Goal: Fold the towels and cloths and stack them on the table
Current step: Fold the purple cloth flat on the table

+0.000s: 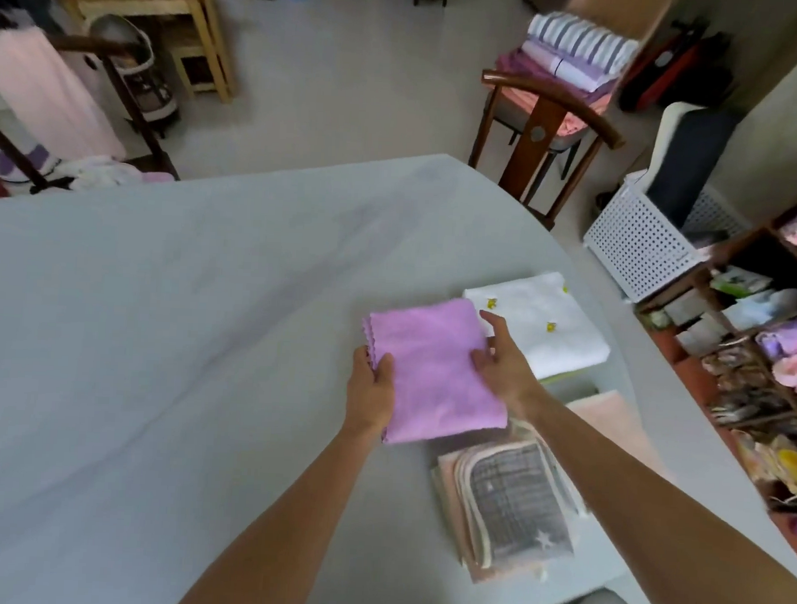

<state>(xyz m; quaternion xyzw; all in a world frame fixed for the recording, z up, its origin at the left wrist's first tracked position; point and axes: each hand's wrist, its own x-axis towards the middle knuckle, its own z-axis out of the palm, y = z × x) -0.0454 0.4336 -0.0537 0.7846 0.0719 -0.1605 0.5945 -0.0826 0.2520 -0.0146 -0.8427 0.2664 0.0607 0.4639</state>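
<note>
White towel [543, 325] beside the held purple cloth [430, 368] — grey-checked stack [510, 506] nearer.

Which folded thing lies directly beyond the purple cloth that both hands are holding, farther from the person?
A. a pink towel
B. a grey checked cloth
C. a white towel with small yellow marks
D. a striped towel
C: the white towel with small yellow marks lies on the table just beyond the purple cloth, which the left hand and right hand grip at its sides.

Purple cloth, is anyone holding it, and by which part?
Yes. The left hand grips the folded purple cloth at its left scalloped edge; the right hand holds its right edge.
</note>
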